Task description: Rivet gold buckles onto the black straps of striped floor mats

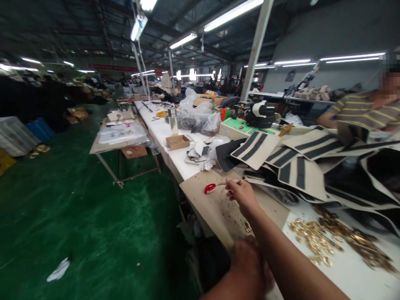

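Observation:
My right hand (240,192) reaches over the brown board (203,206) with its fingers pinched together. A small pale piece shows at its fingertips, too blurred to name. Just left of those fingers lies a red loop-shaped object (210,188), and a thin line runs from it towards my hand; I cannot tell whether they touch. Closer to me, my left hand (248,255) is blurred at the board's near edge, below my right forearm, and its fingers are hidden. Small gold pieces (248,227) lie on the board beside it.
Beige panels with black stripes (301,175) are heaped at the right. Gold metal fittings (315,241) spread across the white tabletop (350,277). Farther back are a cardboard box (177,142), plastic bags (200,114) and a bottle (173,121). A person (371,108) sits across the table.

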{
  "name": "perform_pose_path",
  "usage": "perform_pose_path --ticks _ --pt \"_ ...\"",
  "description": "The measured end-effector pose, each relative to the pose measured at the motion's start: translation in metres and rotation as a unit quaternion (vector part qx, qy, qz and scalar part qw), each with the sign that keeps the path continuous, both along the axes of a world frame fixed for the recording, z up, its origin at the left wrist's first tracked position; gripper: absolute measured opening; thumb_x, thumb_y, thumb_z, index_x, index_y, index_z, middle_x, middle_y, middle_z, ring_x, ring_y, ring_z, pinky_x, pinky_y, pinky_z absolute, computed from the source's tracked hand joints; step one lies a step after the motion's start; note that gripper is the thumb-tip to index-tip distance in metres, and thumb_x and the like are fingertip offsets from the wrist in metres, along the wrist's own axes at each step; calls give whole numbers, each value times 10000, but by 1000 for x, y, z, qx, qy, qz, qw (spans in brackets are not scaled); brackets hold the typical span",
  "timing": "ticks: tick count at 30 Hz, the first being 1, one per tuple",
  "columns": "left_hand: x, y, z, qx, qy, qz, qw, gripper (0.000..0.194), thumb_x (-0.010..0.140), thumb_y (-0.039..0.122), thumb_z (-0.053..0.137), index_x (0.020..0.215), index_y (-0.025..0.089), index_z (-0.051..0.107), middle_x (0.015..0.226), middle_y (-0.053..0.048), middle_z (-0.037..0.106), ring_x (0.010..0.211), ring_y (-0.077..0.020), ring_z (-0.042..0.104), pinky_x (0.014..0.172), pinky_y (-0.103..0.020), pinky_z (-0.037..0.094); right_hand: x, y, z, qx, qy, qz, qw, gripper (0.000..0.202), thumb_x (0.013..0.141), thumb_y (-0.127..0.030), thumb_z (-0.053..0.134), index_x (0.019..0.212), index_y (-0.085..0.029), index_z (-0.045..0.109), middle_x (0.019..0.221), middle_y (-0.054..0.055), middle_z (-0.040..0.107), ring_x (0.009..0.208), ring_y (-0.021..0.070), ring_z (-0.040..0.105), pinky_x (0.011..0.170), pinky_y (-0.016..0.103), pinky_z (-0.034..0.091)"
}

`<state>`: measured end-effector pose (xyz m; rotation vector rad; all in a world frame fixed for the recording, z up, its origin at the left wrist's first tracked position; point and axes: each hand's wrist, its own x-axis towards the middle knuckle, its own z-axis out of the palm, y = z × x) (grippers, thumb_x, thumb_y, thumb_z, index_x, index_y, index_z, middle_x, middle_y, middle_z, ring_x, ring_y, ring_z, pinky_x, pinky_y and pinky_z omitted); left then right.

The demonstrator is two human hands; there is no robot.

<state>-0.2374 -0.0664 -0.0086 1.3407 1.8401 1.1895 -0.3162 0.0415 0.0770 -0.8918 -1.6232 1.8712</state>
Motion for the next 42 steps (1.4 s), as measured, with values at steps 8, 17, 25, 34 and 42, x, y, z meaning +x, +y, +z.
perform_pose_path --ticks 8,17,25,34,42 --pt "-8 10 16 18 264 40 964 152 900 212 580 806 236 696 861 -62 730 876 -266 693 797 -384 521 102 23 48 -221 211 -90 948 194 796 -340 703 801 -195 574 626 -76 574 471 47 479 458 151 381" --pt "40 62 39 10 317 -79 945 197 935 254 668 1130 263 693 1086 -29 707 1019 -217 680 908 -320 511 279 60 24 -323 392 -197 838 322 809 -269 817 737 -193 512 604 -95 480 436 29 370 406 159 335" --pt "63 115 42 -83 366 -101 921 212 947 310 651 1149 256 682 1152 -36 673 1079 -230 649 901 -327 501 304 75 -14 -356 370 -209 832 275 812 -292 815 771 -187 564 604 -80 483 444 43 379 391 160 338" --pt "77 124 44 -107 326 -30 939 103 914 255 663 1015 273 663 1085 -4 688 1003 -211 664 839 -312 474 306 86 -25 -338 337 -212 853 296 767 -337 845 796 -193 588 608 -78 499 446 51 391 395 164 342" --pt "71 124 39 -87 279 -47 955 154 921 209 656 1066 252 687 1079 2 722 1013 -187 680 881 -292 484 304 83 -24 -324 318 -213 865 305 744 -342 873 864 -190 638 602 -79 507 447 44 405 394 150 349"
